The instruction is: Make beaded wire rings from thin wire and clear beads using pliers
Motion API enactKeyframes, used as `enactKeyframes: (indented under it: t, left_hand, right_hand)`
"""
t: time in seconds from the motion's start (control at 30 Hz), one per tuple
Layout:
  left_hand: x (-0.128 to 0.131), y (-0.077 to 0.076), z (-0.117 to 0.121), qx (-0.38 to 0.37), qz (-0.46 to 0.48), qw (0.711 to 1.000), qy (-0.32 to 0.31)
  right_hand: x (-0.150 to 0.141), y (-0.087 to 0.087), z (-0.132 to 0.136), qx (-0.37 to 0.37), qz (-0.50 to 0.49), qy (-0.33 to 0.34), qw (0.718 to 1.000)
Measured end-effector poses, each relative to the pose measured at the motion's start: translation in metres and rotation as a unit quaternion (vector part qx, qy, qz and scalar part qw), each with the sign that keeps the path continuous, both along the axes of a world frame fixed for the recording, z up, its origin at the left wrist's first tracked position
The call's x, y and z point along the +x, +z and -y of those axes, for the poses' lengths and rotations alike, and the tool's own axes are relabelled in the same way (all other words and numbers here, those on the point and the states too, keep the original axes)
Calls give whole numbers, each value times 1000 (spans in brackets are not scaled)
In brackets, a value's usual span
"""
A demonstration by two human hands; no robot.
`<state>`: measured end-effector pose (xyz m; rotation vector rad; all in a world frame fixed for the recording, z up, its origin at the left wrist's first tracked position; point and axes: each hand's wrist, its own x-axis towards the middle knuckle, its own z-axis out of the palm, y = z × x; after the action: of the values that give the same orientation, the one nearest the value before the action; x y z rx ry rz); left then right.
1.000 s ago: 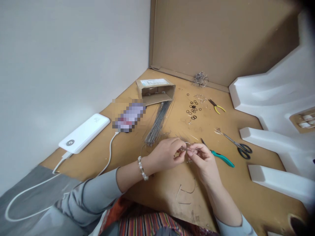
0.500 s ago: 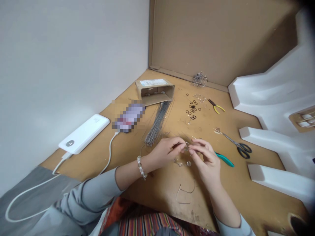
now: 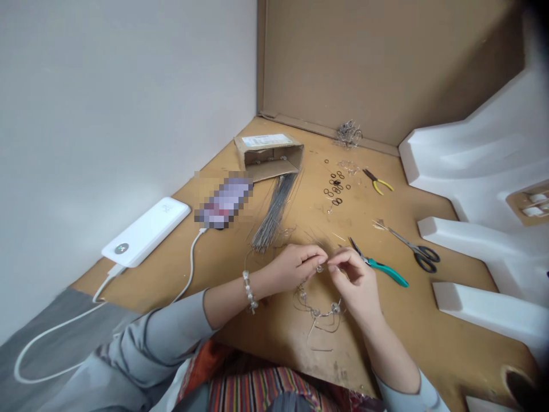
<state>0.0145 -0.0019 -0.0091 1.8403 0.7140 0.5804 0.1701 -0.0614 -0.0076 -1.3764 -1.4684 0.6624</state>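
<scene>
Only the head view here, and text-wise it's slim pickings: the cardboard box (image 3: 270, 157) has a white label (image 3: 266, 139) on top, but the print's way too small to read. The white power bank (image 3: 146, 232) shows faint marks near one end plus a little lit symbol in a round grey spot, and I can't make out either. Phone (image 3: 225, 203) is pixelated, so no brand there. The table (image 3: 274, 320) is a tan-brown top, kinda scuffed near the front edge, with bits of loose wire lying around. Pale wall (image 3: 128, 86) on the left, big cardboard sheet (image 3: 386, 63) standing at the back, chunky white foam (image 3: 472, 160) down the right side. The left hand (image 3: 300, 268), the one with the beaded bracelet (image 3: 249, 290), is pinched closed on the beaded wire (image 3: 335, 308), which droops below and between the hands over the front of the table. The right hand (image 3: 355, 286) has thumb and fingertips closed together right by the left one's, though whatever's between them is too fine to see. Teal pliers (image 3: 388, 273) lie just beside the right hand, then scissors (image 3: 414, 249), yellow pliers (image 3: 378, 182), dark rings (image 3: 337, 183) and a wire bundle (image 3: 274, 214) by the box's open end.
</scene>
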Motion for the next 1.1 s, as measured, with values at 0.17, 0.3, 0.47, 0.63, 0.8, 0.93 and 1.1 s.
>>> enactKeyframes:
  t: [0.17, 0.3, 0.47, 0.63, 0.8, 0.93, 1.1]
  left_hand:
    - [1, 0, -1, -21, -9, 1000, -8]
    - [0, -2, -2, 24, -23, 999, 34]
    - [-1, -6, -1, 100, -53, 992, 46]
    - [-1, -7, 1, 155, -91, 983, 36]
    - [-2, -9, 0, 167, -109, 980, 8]
    - [-2, -10, -2, 145, -112, 983, -19]
    - [-2, -8, -2, 101, -86, 991, -19]
  right_hand:
    - [0, 4, -1, -67, -35, -4, 997]
    - [7, 7, -2, -37, 28, 41, 998]
    - [15, 6, -1, 22, 156, 75, 985]
    - [17, 8, 2, 69, 259, 118, 956]
    - [15, 12, 6, 74, 354, 138, 922]
    - [9, 17, 8, 75, 421, 135, 894]
    - [6, 18, 9, 85, 422, 135, 893]
